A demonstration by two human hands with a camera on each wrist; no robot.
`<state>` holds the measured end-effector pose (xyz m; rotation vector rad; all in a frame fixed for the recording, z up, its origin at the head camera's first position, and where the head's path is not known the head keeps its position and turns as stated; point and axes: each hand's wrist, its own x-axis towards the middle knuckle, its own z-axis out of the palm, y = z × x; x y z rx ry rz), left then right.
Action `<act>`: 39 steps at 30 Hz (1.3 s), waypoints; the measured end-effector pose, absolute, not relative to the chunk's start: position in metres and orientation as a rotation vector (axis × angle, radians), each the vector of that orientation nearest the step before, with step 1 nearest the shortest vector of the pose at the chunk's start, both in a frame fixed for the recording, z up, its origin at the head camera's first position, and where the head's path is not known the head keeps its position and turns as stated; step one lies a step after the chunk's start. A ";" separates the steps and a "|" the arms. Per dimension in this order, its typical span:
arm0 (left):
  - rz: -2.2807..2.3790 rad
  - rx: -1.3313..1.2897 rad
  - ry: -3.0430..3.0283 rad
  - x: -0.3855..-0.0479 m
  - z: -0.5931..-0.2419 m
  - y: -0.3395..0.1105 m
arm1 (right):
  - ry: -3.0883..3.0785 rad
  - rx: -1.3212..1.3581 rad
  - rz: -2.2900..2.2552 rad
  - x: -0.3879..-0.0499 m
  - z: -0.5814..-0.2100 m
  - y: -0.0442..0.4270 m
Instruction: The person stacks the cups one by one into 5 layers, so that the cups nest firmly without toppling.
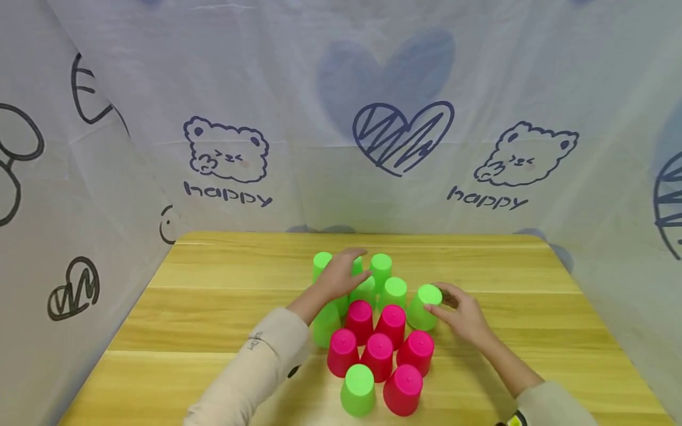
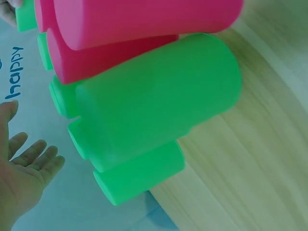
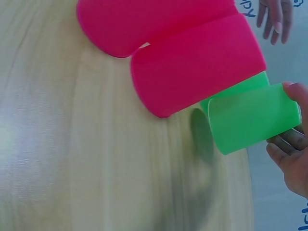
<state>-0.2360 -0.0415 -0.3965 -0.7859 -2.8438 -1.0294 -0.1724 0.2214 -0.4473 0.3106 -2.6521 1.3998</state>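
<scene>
Upside-down green and pink plastic cups stand in a cluster. My right hand grips a green cup near its upper part, at the cluster's right side. In the right wrist view, that green cup is raised a little off the tabletop, with a shadow below. Over the back left green cups hovers my left hand, its fingers spread and holding nothing; it partly hides some of them. The left wrist view shows the left hand apart from the nearest green cup.
Several pink cups fill the front of the cluster, with one green cup at the front left. All of them stand on a wood-grain table. A white printed cloth hangs behind the table and at both sides.
</scene>
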 end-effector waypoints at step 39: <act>-1.339 -0.451 -2.602 -0.174 -0.444 -0.112 | -2.629 0.153 1.386 -0.220 -0.427 0.210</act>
